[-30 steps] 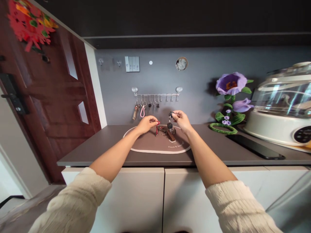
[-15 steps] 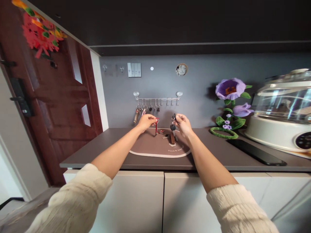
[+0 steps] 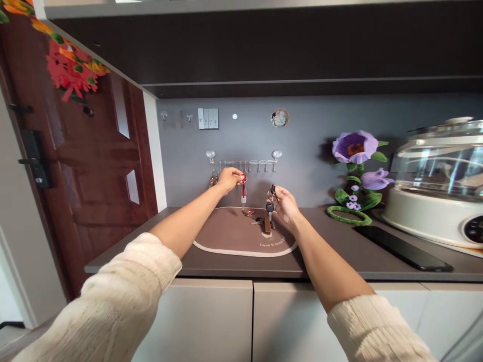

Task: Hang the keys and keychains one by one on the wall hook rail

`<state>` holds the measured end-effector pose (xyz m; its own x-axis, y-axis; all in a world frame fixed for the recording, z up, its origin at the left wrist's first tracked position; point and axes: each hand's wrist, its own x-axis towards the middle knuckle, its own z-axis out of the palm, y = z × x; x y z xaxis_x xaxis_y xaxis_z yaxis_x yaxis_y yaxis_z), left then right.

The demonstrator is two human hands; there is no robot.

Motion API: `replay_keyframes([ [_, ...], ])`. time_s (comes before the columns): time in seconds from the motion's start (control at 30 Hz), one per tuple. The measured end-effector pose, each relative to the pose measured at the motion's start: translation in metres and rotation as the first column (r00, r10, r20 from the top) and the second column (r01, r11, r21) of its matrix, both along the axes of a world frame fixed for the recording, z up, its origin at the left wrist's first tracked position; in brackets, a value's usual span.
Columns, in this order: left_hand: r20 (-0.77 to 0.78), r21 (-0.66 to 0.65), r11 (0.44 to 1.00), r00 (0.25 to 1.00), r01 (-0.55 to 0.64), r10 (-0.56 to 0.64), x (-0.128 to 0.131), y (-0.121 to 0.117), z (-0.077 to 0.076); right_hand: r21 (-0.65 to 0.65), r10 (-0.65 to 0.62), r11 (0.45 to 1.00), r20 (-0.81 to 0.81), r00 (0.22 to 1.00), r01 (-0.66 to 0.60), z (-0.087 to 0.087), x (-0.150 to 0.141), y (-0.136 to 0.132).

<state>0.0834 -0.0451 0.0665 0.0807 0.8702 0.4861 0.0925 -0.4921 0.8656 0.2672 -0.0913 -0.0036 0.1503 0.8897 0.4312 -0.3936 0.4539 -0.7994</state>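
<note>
My left hand [image 3: 230, 181] pinches a key with a red strap [image 3: 243, 190], which dangles just below the hook rail [image 3: 249, 162]. Farther right, my right hand [image 3: 285, 203] grips a bunch of keys [image 3: 269, 207] with a black key head and a brown tag hanging down. Beneath both hands lies a brown mat [image 3: 222, 234] with a pale rim. A few loose keys [image 3: 257, 220] rest on it. Several key rings [image 3: 213, 180] hang at the rail's left, partly hidden behind my left hand; hooks toward its right end are bare.
A purple felt flower [image 3: 355, 147] stands on the counter at right, beside a black phone [image 3: 403, 247] and a white appliance with a clear lid [image 3: 437, 201]. A dark shelf [image 3: 264, 50] overhangs the counter. At left is a brown door [image 3: 98, 176].
My left hand has risen toward the hook rail with the red-strapped key, now covering more of the hanging keys. The right hand still holds its bunch. The view has tilted slightly upward.
</note>
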Motion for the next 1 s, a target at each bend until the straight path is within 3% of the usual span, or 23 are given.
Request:
replay_keyframes([
  [0.37, -0.12, 0.049, 0.996, 0.989, -0.075, 0.08, 0.02, 0.031, 0.024, -0.093, 0.105, 0.99, -0.019, 0.994, -0.107, -0.009, 0.001, 0.011],
  [0.57, -0.226, 0.166, 0.968, 0.949, -0.186, 0.221, 0.027, 0.039, 0.033, -0.137, 0.129, 0.983, 0.025, 0.991, -0.124, -0.013, 0.001, 0.014],
  [0.77, -0.301, 0.253, 0.933, 0.896, -0.255, 0.326, 0.033, 0.057, 0.034, -0.137, 0.118, 0.985, 0.086, 0.989, -0.105, -0.014, 0.002, 0.016],
  [1.0, -0.347, 0.307, 0.912, 0.86, -0.273, 0.374, 0.039, 0.075, 0.03, -0.13, 0.162, 0.979, 0.016, 0.987, -0.159, -0.011, -0.002, 0.014],
])
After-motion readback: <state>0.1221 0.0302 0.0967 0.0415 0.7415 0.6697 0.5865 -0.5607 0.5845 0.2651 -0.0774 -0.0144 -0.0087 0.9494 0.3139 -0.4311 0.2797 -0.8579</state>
